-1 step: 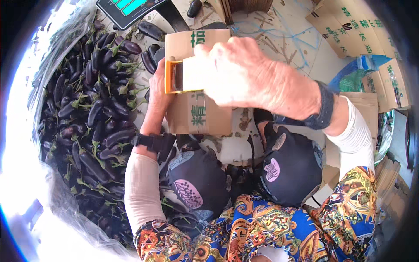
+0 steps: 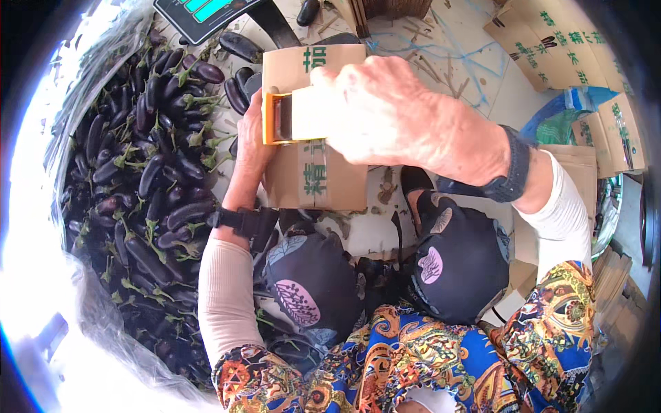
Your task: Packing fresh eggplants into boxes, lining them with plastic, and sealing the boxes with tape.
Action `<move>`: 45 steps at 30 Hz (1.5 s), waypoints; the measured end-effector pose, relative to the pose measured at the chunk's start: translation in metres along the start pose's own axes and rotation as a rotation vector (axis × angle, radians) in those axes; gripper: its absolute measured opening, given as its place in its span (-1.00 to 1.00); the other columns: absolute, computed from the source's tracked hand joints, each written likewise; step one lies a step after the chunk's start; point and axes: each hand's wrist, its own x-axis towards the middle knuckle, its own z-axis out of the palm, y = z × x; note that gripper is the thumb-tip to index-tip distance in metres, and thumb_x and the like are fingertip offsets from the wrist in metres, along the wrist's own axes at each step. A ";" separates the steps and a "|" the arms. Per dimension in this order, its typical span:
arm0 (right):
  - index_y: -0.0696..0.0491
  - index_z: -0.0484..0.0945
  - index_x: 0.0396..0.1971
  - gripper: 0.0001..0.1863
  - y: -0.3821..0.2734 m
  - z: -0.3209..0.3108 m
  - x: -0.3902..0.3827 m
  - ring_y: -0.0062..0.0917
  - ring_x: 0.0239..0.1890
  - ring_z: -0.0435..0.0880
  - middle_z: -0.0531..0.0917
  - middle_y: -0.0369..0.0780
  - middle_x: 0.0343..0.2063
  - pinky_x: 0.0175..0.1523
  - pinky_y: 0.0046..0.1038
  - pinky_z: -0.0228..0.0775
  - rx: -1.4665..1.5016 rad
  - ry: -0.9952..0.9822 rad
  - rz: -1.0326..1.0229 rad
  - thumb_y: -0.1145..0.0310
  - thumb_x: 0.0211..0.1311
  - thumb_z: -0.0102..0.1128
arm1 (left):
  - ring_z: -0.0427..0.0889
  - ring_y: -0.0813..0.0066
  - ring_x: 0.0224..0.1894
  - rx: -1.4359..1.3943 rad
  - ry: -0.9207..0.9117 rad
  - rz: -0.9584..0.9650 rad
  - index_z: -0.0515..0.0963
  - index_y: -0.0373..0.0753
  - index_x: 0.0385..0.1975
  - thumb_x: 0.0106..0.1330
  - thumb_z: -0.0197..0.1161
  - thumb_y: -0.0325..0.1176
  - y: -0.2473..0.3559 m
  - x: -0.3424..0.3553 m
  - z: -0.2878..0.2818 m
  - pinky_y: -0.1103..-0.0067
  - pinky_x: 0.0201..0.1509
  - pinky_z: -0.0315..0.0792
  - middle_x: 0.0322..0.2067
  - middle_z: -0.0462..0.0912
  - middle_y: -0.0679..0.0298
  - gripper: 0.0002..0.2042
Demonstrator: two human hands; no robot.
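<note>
A closed cardboard box (image 2: 337, 189) with green printing stands in front of me, clear tape running along its top. My right hand (image 2: 385, 110) is closed around a tape dispenser (image 2: 268, 118) with an orange-yellow front frame, which rests over the box's left part. The glare-whitened roll and the fingers hide much of the dispenser's body. Along the box's left side, my left hand (image 2: 253, 134) grips the box, its fingers partly hidden by the box and the dispenser. Just left of that hand lie several dark purple eggplants (image 2: 236, 96).
A big heap of eggplants (image 2: 148, 172) on plastic sheeting (image 2: 86, 96) fills the left. Behind the box is a scale with a lit display (image 2: 200, 17). Flattened cartons (image 2: 551, 45) and blue-green netting (image 2: 561, 117) lie at the right. My covered knees (image 2: 310, 286) are close below the box.
</note>
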 end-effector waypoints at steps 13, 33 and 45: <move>0.17 0.33 -0.25 -0.44 0.070 0.017 -0.147 -0.12 -0.33 0.65 0.60 -0.01 -0.38 -0.28 -0.26 0.54 0.103 -0.145 0.375 0.20 -0.15 0.45 | 0.61 0.20 -0.09 -0.332 0.002 -0.502 0.43 -0.18 0.12 0.37 -0.10 0.13 0.020 0.006 -0.006 0.42 0.02 0.40 -0.20 0.64 0.01 -0.45; 0.14 0.42 -0.25 -0.63 0.078 0.089 -0.152 -0.06 -0.36 0.62 0.58 0.00 -0.43 -0.31 -0.15 0.47 0.005 -0.375 0.597 0.33 -0.09 0.26 | 0.51 0.54 -0.21 -0.466 -0.048 -0.594 0.48 -0.37 0.00 0.42 -0.07 0.07 0.016 0.005 -0.022 0.63 -0.09 0.37 -0.24 0.61 0.20 -0.46; 0.12 0.56 -0.19 -0.37 0.100 0.080 -0.079 -0.21 -0.20 0.64 0.66 -0.03 -0.31 -0.09 -0.26 0.47 0.200 -0.728 0.770 -0.08 -0.18 0.41 | 0.49 0.47 -0.03 -0.694 -0.022 -0.792 0.41 -0.40 0.09 0.41 -0.05 0.03 -0.014 -0.002 -0.035 0.58 0.07 0.35 -0.04 0.54 0.16 -0.45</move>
